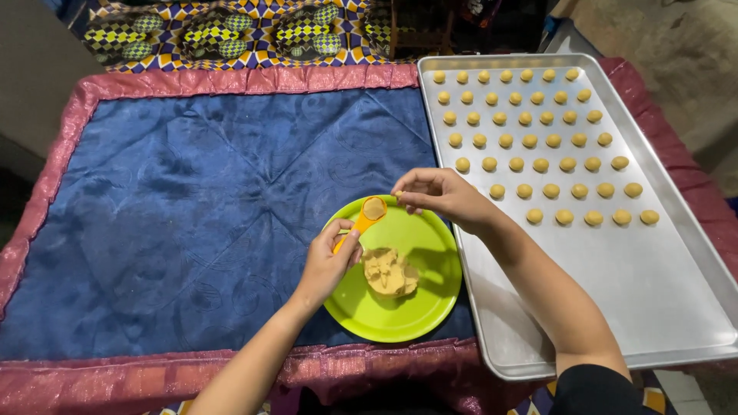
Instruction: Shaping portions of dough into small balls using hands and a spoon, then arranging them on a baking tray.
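Observation:
My left hand (329, 261) grips the handle of an orange measuring spoon (367, 214) whose bowl is packed with pale dough. The spoon hovers over the far edge of a lime green plate (430, 253). A lump of dough (389, 272) lies in the plate's middle. My right hand (440, 192) is just right of the spoon's bowl, fingertips pinched together on a tiny bit of dough. To the right lies a long metal baking tray (615, 292) with several rows of small dough balls (541, 164) filling its far half.
Everything rests on a blue quilted cloth (192, 215) with a pink border. A patterned yellow and purple fabric (231, 31) lies beyond the far edge. The tray's near half is bare metal.

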